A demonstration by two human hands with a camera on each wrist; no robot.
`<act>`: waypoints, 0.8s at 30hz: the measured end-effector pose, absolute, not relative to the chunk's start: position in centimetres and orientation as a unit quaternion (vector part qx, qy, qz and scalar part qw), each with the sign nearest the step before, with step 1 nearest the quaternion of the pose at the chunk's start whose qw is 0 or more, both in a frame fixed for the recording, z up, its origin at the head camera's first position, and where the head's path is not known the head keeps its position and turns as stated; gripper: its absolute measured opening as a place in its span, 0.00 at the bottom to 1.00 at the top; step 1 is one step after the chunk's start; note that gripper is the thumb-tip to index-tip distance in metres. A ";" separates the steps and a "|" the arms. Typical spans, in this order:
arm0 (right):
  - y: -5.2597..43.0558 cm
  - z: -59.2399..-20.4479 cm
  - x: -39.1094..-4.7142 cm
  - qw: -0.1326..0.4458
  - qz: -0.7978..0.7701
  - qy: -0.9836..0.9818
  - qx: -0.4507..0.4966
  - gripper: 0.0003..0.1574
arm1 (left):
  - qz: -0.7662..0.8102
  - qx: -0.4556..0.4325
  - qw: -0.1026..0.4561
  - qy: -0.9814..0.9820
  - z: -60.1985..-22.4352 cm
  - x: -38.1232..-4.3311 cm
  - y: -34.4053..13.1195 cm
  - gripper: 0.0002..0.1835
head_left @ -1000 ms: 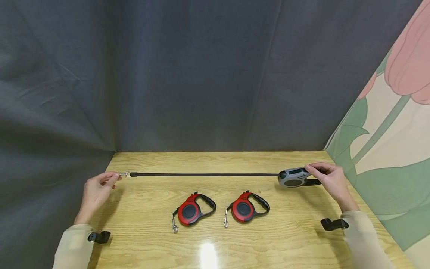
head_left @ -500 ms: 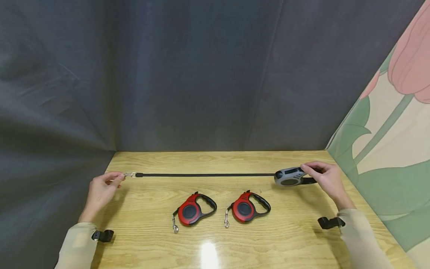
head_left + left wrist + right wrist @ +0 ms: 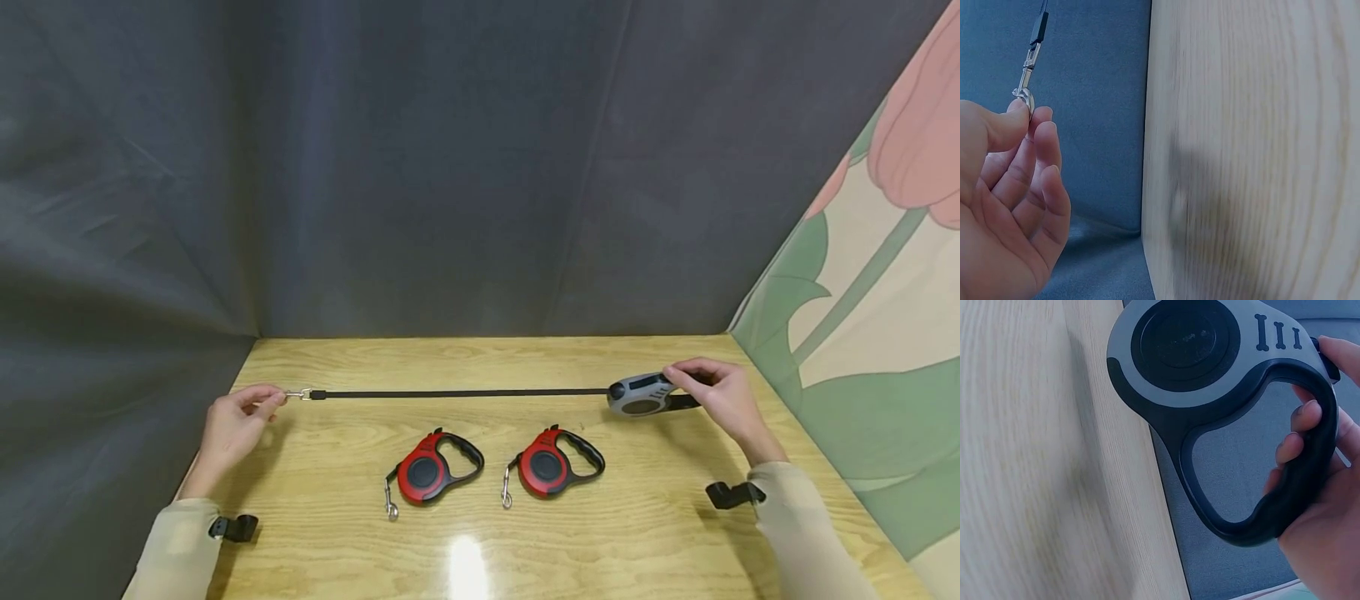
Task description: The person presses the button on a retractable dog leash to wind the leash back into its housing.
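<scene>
In the head view my right hand (image 3: 716, 398) grips the black handle of a grey retractable dog leash (image 3: 639, 396). The right wrist view shows its handle (image 3: 1300, 481) with my fingers curled through the loop and the thumb at the black button (image 3: 1329, 361). A black strap (image 3: 457, 393) runs almost straight from the housing across to the left. At its far end my left hand (image 3: 238, 423) pinches the metal snap hook (image 3: 1025, 78) between thumb and index finger, the other fingers loosely bent. Both hands are held above the table.
Two red-and-black retractable leashes (image 3: 422, 472) (image 3: 544, 468) lie side by side on the wooden table (image 3: 600, 550), in front of the stretched strap, each with a metal clip on its left. A dark curtain (image 3: 450, 183) hangs behind, and a flowered panel (image 3: 885, 333) borders the right side.
Both hands have come slightly closer together: the left hand with the hook moved right, the right hand with the grey leash moved left. The stretch of strap between them is shorter.
</scene>
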State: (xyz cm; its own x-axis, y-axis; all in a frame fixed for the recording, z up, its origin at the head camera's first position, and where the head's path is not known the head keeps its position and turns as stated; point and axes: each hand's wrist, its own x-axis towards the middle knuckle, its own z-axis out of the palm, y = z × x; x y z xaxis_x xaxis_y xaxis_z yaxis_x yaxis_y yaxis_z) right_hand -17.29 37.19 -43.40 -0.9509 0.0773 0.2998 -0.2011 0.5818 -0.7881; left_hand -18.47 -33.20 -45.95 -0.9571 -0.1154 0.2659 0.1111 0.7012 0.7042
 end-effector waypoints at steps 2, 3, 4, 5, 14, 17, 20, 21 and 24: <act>37.1 -43.4 -17.3 0.149 0.452 -0.879 0.036 0.17 | -0.386 -0.002 0.150 -0.910 -46.1 -18.4 -33.1 0.11; 37.1 -43.3 -17.3 0.148 0.450 -0.880 0.035 0.17 | -0.386 -0.004 0.151 -0.910 -46.1 -18.4 -33.1 0.11; 37.1 -43.3 -17.3 0.146 0.448 -0.881 0.035 0.17 | -0.385 -0.006 0.151 -0.910 -46.2 -18.4 -33.1 0.11; 37.0 -43.2 -17.3 0.145 0.445 -0.883 0.035 0.18 | -0.385 -0.008 0.151 -0.910 -46.2 -18.4 -33.0 0.11; 36.2 -43.0 -17.2 0.134 0.439 -0.888 0.035 0.18 | -0.385 -0.019 0.142 -0.912 -46.2 -18.2 -32.8 0.10; 35.9 -42.9 -17.3 0.133 0.439 -0.888 0.040 0.18 | -0.389 -0.017 0.140 -0.911 -46.2 -18.1 -32.8 0.10; 35.6 -42.9 -17.3 0.130 0.435 -0.890 0.044 0.17 | -0.394 -0.019 0.143 -0.907 -46.2 -18.1 -32.7 0.10; 35.5 -42.9 -17.3 0.130 0.434 -0.891 0.045 0.17 | -0.396 -0.021 0.145 -0.907 -46.2 -18.1 -32.6 0.09; 35.4 -42.9 -17.2 0.127 0.431 -0.892 0.045 0.17 | -0.398 -0.028 0.145 -0.905 -46.2 -18.2 -32.5 0.09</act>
State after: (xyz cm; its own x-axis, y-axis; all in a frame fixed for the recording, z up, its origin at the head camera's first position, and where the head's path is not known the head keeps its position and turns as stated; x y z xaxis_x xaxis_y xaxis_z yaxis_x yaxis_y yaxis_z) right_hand -17.20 35.35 -42.88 -0.9638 0.0281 0.2650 -0.1902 0.6240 -0.7579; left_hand -18.15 -32.50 -46.18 -0.9562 -0.0652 0.2853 0.1661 0.6817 0.7125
